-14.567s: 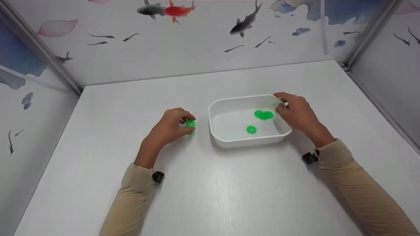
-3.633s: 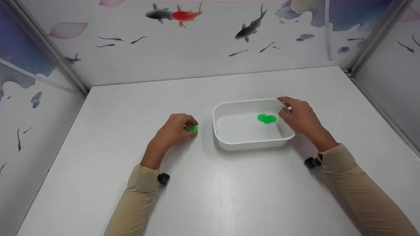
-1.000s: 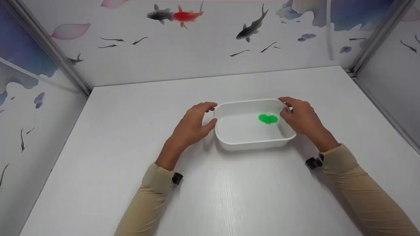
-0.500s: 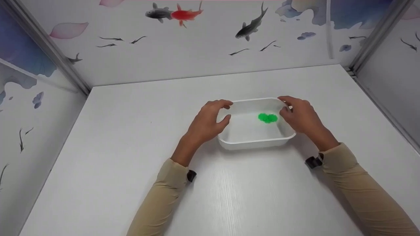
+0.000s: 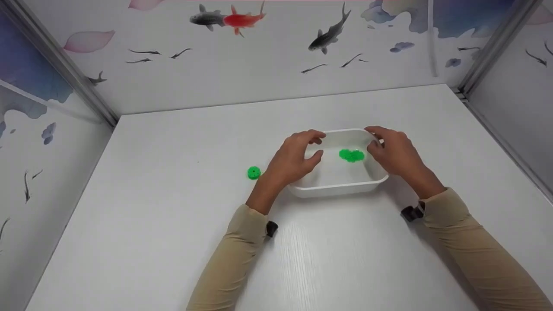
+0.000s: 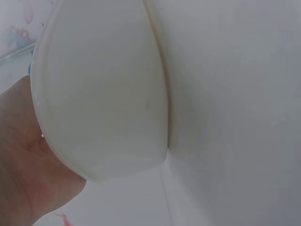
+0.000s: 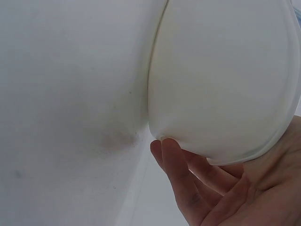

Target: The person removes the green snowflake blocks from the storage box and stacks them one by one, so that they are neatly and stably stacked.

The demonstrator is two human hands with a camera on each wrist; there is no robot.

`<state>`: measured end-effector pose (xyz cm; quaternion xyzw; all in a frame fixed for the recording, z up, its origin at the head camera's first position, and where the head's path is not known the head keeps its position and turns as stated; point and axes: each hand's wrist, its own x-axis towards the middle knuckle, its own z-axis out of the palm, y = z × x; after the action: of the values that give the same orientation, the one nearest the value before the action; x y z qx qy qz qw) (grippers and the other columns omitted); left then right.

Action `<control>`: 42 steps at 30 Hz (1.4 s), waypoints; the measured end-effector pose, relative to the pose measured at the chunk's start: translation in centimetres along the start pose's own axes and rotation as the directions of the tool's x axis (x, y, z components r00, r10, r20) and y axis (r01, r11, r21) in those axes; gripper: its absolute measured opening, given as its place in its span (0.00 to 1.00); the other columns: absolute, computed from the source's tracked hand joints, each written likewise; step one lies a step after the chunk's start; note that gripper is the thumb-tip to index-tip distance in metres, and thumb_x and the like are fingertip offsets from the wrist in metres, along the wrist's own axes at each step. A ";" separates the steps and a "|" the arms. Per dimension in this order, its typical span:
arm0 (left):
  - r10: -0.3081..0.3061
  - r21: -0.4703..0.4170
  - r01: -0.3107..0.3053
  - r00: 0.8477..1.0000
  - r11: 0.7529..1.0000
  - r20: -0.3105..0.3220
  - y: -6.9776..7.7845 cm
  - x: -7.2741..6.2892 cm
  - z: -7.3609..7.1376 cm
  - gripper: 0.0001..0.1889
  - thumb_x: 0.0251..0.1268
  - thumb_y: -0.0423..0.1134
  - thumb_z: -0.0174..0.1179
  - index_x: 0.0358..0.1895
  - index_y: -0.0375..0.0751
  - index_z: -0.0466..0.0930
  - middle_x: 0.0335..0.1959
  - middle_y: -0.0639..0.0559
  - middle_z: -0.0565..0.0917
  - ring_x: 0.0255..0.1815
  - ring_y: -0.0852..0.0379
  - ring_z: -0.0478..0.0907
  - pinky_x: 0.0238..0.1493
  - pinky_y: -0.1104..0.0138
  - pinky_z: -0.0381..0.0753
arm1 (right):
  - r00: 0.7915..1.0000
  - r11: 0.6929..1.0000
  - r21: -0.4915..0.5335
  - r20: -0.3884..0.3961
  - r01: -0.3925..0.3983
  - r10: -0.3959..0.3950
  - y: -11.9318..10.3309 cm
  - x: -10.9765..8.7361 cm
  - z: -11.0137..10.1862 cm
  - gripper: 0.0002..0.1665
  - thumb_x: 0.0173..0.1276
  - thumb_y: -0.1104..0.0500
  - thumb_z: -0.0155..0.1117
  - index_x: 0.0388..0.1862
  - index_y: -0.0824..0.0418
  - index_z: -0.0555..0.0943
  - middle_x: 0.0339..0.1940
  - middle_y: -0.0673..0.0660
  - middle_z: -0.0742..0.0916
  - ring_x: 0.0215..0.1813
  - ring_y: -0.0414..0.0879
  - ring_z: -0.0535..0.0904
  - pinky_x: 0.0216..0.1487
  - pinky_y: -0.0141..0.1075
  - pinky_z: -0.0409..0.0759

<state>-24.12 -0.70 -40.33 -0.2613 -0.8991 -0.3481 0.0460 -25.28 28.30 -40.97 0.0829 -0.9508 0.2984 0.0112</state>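
In the head view a white rectangular plastic tub (image 5: 337, 188) stands on the table with a cluster of green scalloped discs (image 5: 352, 156) lying in its right half. My right hand (image 5: 395, 151) grips its right end, thumb over the rim; in the right wrist view the fingers (image 7: 175, 157) press the outer wall. Over the tub's left end reaches my left hand (image 5: 291, 160), thumb and fingers parted with nothing between them. A separate round green scalloped piece (image 5: 254, 172) with small holes sits on the table, left of my left wrist.
The white table (image 5: 164, 207) is bounded by a back panel (image 5: 259, 65) printed with fish, and by side panels. A small black camera (image 5: 271, 228) sits at the left cuff, another black camera (image 5: 410, 213) at the right cuff.
My left hand let go of the green piece, which now shows on the table, and moved right over the tub. The lone disc in the tub left earlier. My right hand keeps its grip.
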 end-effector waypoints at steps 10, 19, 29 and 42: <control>-0.022 -0.031 0.023 0.999 0.999 0.033 0.7 1.4 1.3 0.21 0.81 0.42 0.63 0.71 0.48 0.79 0.64 0.52 0.87 0.68 0.53 0.83 0.74 0.63 0.80 | 1.000 1.000 -0.014 0.011 -0.011 0.011 0.0 0.2 0.0 0.30 0.82 0.58 0.51 0.80 0.60 0.74 0.68 0.69 0.86 0.52 0.60 0.86 0.50 0.53 0.87; -0.045 -0.044 0.049 0.996 0.998 0.073 0.4 2.3 2.0 0.20 0.80 0.41 0.64 0.70 0.46 0.81 0.62 0.51 0.88 0.64 0.53 0.83 0.69 0.63 0.82 | 0.999 0.999 -0.022 0.036 -0.028 0.029 -0.1 0.4 0.3 0.31 0.81 0.59 0.52 0.81 0.60 0.73 0.69 0.69 0.85 0.53 0.60 0.85 0.53 0.54 0.87; -0.040 -0.057 0.051 0.983 0.997 0.182 0.2 3.6 2.8 0.19 0.79 0.39 0.65 0.69 0.46 0.81 0.61 0.51 0.88 0.65 0.53 0.83 0.69 0.63 0.82 | 0.997 0.999 -0.018 0.060 -0.037 0.038 -0.4 0.3 0.2 0.32 0.83 0.58 0.52 0.82 0.60 0.71 0.70 0.69 0.84 0.55 0.60 0.84 0.55 0.56 0.87; 0.085 0.119 -0.134 0.935 0.984 0.345 0.9 4.0 4.0 0.23 0.77 0.37 0.62 0.72 0.44 0.82 0.71 0.51 0.83 0.74 0.54 0.76 0.81 0.63 0.71 | 0.999 1.000 -0.027 0.044 -0.013 0.015 0.0 0.1 -0.3 0.31 0.82 0.59 0.52 0.82 0.60 0.72 0.70 0.69 0.84 0.55 0.60 0.85 0.53 0.57 0.87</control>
<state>-26.70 4.21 -41.67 -0.3631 -0.8999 -0.2307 -0.0713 -25.40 28.41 -40.72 0.0827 -0.9552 0.2840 -0.0109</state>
